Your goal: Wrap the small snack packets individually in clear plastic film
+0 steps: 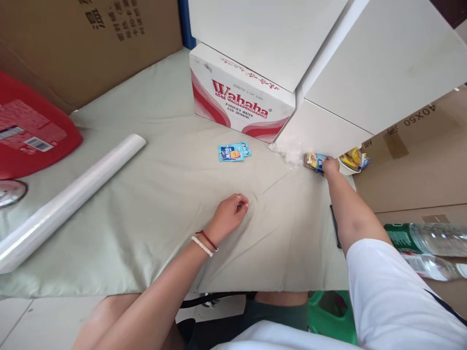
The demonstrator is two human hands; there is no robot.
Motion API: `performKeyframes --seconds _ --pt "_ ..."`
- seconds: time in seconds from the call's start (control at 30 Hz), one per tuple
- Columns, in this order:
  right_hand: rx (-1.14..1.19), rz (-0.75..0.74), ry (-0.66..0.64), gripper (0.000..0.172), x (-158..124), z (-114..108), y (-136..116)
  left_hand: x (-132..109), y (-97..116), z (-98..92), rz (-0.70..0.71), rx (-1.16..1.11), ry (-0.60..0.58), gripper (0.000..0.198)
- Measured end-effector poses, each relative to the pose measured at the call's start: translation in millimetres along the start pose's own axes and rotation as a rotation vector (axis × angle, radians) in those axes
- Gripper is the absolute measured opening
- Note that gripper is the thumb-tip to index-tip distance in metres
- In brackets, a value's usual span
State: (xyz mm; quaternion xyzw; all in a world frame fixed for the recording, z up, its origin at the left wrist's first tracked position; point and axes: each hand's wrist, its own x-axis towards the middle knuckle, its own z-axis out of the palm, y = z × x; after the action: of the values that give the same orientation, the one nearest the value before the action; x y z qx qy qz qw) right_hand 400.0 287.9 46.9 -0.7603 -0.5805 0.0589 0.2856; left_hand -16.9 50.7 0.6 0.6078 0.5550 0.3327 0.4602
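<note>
Out at the far right of the table, my right hand (pixel 331 166) is closed on a small yellow-and-blue snack packet (pixel 314 161). Right beside that hand is a white bowl (pixel 348 170) with several yellow and blue packets in it. Crumpled clear plastic (pixel 291 154) lies just left of the held packet. My left hand (pixel 230 215) rests over the cloth with its fingers curled in and nothing visible in them. Farther back on the cloth, apart from both hands, lie light-blue snack sachets (pixel 232 152), partly overlapping.
A Wahaha water carton (pixel 242 95) and white boxes (pixel 335 63) stand at the back. On the left are a clear plastic-film roll (pixel 73 199), a red container (pixel 32 126) and a large brown carton (pixel 91 53). Plastic bottles (pixel 430 238) lie at the right, beyond the table edge.
</note>
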Motion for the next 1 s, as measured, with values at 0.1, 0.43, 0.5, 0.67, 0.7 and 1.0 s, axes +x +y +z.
performKeyframes --seconds 0.1,0.43,0.5,0.67,0.7,1.0 --pt "-0.038 0.048 0.091 0.018 -12 15 -1 0 0 -1.4 0.007 0.007 -0.008 0.014" --pt "0.034 -0.343 -0.144 0.023 -93 42 -41 3 0 0.3 -0.010 0.040 0.017 0.011" --pt "0.040 -0.355 -0.236 0.025 -112 57 -54 3 1 0.0 -0.018 0.045 0.027 0.011" --pt "0.091 -0.249 -0.245 0.024 -155 66 -80 -1 7 -3.2 -0.047 0.010 0.018 0.012" --pt "0.106 -0.257 -0.263 0.023 -167 63 -83 -1 9 -3.8 -0.057 -0.011 0.014 0.012" --pt "0.971 0.027 -0.579 0.024 -317 15 -116 -8 26 -3.8 -0.479 -0.721 -0.115 0.043"
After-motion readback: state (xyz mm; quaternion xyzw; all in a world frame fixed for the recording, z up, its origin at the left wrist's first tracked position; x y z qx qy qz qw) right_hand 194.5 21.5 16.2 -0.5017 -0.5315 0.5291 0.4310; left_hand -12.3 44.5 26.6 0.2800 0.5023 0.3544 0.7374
